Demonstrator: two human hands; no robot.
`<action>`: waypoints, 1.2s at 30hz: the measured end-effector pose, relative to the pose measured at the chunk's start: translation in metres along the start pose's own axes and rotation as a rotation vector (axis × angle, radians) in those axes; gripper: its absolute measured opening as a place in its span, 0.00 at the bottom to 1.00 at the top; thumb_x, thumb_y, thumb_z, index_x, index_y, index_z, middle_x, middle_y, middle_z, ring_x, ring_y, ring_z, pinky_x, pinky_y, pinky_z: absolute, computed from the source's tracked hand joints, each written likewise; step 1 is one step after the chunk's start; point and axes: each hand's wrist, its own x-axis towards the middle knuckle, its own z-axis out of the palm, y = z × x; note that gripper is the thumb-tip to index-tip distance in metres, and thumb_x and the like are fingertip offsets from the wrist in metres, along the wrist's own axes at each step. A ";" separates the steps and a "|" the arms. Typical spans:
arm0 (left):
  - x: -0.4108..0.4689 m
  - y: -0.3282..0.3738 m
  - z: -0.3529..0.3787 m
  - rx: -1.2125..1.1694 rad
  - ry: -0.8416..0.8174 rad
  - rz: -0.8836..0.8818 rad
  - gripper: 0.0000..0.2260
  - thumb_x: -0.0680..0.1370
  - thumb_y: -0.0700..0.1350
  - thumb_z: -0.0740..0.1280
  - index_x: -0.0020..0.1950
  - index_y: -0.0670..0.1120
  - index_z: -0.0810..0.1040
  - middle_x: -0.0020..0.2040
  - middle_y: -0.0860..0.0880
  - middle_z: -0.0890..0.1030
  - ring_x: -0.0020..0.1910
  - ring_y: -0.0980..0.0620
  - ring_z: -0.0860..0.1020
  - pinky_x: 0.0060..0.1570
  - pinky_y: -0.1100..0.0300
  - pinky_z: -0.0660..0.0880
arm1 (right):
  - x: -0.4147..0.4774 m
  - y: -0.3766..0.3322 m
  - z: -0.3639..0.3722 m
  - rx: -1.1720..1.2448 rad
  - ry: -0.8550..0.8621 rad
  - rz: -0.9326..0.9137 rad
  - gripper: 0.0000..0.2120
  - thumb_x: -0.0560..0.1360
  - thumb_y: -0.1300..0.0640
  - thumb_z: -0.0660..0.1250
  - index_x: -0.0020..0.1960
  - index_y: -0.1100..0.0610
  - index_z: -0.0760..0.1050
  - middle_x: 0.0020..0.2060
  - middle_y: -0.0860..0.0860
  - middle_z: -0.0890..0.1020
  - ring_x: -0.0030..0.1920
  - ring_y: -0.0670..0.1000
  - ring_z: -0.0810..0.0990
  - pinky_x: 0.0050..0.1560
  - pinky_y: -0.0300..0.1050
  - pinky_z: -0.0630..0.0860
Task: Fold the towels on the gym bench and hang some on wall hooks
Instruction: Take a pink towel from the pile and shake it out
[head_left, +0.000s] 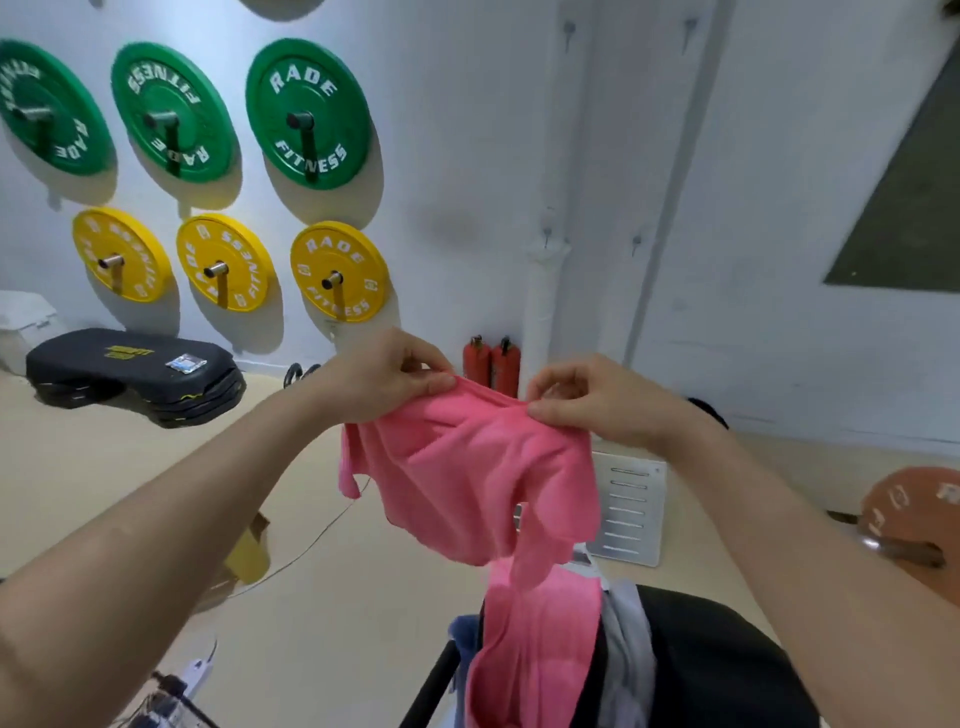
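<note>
Both hands hold a pink towel (467, 483) up in the air in front of the person, w/ the white wall (467, 156) behind it. The left hand (384, 379) pinches the towel's top edge btwn thumb and curled fingers at its left corner. The right hand (587, 400) pinches the same edge at the right, fingers curled over the cloth. The top edge sags a little btwn the 2 hands, and the rest hangs down in loose folds.

More pink cloth lies below on the front end of the black bench (717, 665); can't tell if it's the same towel or a 2nd one. Just beside it on the bench is a grey towel (628, 649), and a blue towel (465, 631) shows at the left edge of the pile.

4 small hooks (545, 236) stick out of the wall above and to the right of the hands, all bare.

On the wall at left hang 3 green plates (306, 111) over 3 yellow plates (337, 270). A black step platform (135, 369) sits on the floor (337, 623) under them. 2 red fire extinguishers (491, 364) stand at the wall base, just past the towel. A white vent panel (631, 509) lies on the floor near the right forearm, and an orange plate (914, 499) lies at far right.
</note>
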 end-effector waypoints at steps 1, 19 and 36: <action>-0.001 -0.010 -0.005 0.092 -0.004 0.036 0.05 0.77 0.46 0.67 0.48 0.52 0.83 0.40 0.59 0.83 0.42 0.62 0.78 0.44 0.68 0.72 | 0.002 -0.005 0.002 -0.174 0.006 0.030 0.02 0.73 0.55 0.71 0.43 0.52 0.78 0.27 0.40 0.74 0.30 0.40 0.71 0.36 0.35 0.66; 0.050 0.022 -0.012 -0.488 -0.185 0.085 0.02 0.73 0.39 0.72 0.41 0.43 0.85 0.37 0.47 0.84 0.37 0.54 0.80 0.46 0.56 0.77 | 0.014 -0.009 0.043 0.453 0.086 0.201 0.15 0.80 0.49 0.59 0.56 0.58 0.77 0.48 0.54 0.80 0.52 0.51 0.78 0.55 0.47 0.72; 0.099 -0.083 -0.005 -0.007 0.089 -0.105 0.10 0.76 0.50 0.68 0.44 0.44 0.82 0.40 0.47 0.80 0.43 0.50 0.77 0.42 0.58 0.69 | -0.020 0.058 -0.013 0.327 0.277 0.413 0.17 0.73 0.49 0.70 0.53 0.62 0.81 0.49 0.60 0.85 0.46 0.56 0.83 0.54 0.50 0.79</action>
